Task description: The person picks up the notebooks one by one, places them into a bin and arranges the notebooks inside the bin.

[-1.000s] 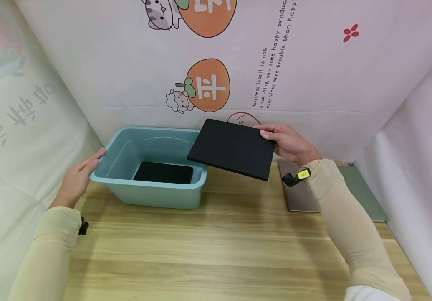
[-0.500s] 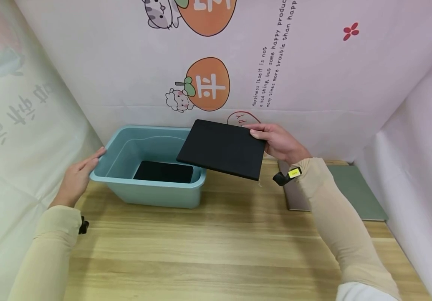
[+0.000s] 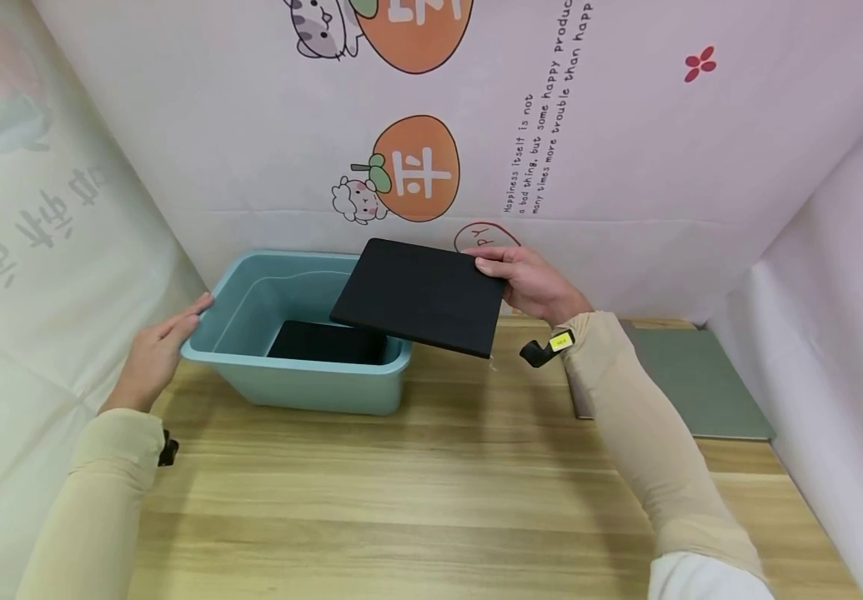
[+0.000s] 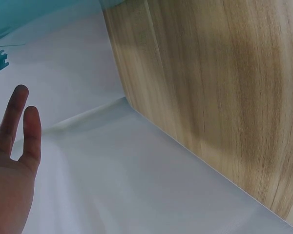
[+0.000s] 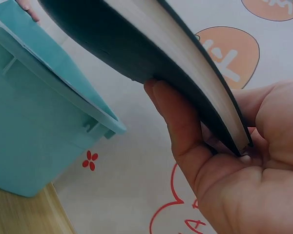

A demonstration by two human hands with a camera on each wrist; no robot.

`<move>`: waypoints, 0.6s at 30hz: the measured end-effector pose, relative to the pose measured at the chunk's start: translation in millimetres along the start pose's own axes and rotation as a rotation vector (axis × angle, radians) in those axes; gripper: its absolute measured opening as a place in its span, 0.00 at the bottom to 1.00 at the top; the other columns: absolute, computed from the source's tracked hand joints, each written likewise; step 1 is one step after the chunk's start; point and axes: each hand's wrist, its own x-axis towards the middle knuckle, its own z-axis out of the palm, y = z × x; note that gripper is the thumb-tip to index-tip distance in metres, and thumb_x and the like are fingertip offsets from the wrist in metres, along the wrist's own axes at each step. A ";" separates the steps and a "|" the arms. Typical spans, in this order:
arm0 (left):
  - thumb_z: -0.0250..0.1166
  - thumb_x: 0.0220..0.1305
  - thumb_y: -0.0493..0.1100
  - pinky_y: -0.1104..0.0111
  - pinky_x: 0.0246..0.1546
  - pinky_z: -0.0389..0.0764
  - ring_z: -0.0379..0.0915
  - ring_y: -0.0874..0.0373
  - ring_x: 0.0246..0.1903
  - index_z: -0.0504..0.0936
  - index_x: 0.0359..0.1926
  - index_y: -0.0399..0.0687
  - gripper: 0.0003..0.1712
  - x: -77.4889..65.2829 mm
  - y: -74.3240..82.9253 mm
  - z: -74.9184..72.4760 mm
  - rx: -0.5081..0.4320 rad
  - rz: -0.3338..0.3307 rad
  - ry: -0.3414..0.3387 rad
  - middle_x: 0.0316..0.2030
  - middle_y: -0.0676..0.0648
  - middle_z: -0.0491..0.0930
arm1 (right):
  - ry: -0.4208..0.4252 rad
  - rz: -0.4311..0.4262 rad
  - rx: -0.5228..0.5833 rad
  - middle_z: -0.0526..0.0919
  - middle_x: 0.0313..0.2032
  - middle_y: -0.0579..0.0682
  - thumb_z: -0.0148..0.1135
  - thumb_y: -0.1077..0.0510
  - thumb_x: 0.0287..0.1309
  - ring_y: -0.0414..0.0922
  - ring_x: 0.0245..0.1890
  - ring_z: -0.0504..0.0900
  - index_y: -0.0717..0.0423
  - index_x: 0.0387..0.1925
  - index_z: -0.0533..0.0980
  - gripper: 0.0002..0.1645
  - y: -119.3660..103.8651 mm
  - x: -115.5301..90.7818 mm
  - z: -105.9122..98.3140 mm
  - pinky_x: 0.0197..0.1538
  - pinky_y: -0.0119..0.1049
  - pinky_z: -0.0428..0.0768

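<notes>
A black hardcover notebook [image 3: 423, 296] is held tilted over the right end of a blue-green plastic bin [image 3: 288, 387]. My right hand [image 3: 529, 279] pinches its upper right corner, thumb on the top cover. In the right wrist view, the fingers are under the notebook [image 5: 180, 73] and its pale page edges show. At the bin's left end, my left hand [image 3: 153, 354] touches the rim with extended fingers. The left wrist view shows two straight fingers of the left hand [image 4: 14, 161]. Inside the bin lies another black flat book-like item [image 3: 322, 342], partly covered by the held notebook.
A green notebook [image 3: 709, 383] lies on the wooden table [image 3: 431, 500] at the right. Beside it, a brownish notebook [image 3: 579, 404] is mostly hidden by the right forearm. White printed sheeting [image 3: 611, 167] rises behind the bin and along both sides.
My right hand has carried the black notebook leftward, so it covers more of the bin's right end. The left hand and bin have stayed in place.
</notes>
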 end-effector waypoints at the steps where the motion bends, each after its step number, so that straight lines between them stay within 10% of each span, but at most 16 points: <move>1: 0.44 0.79 0.64 0.43 0.79 0.51 0.49 0.55 0.80 0.64 0.76 0.73 0.28 0.1 0.0 0.5 -0.001 -0.002 0.000 0.77 0.66 0.56 | 0.003 0.000 -0.003 0.90 0.47 0.45 0.49 0.61 0.78 0.40 0.43 0.90 0.65 0.75 0.62 0.29 0.6 1.3 0.8 0.45 0.34 0.89; 8: 0.44 0.80 0.63 0.41 0.78 0.51 0.49 0.48 0.79 0.63 0.77 0.70 0.29 0.2 2.8 0.8 0.010 0.004 0.004 0.78 0.61 0.56 | 0.005 -0.002 -0.008 0.90 0.46 0.44 0.48 0.61 0.78 0.39 0.43 0.90 0.64 0.75 0.61 0.29 4.1 10.9 8.6 0.45 0.33 0.88; 18: 0.45 0.80 0.63 0.44 0.79 0.52 0.50 0.64 0.78 0.64 0.76 0.70 0.29 0.7 0.8 0.8 0.014 0.008 0.013 0.77 0.62 0.58 | 0.000 0.018 -0.008 0.90 0.45 0.47 0.50 0.61 0.78 0.40 0.42 0.90 0.63 0.72 0.68 0.26 10.0 27.0 20.7 0.44 0.34 0.88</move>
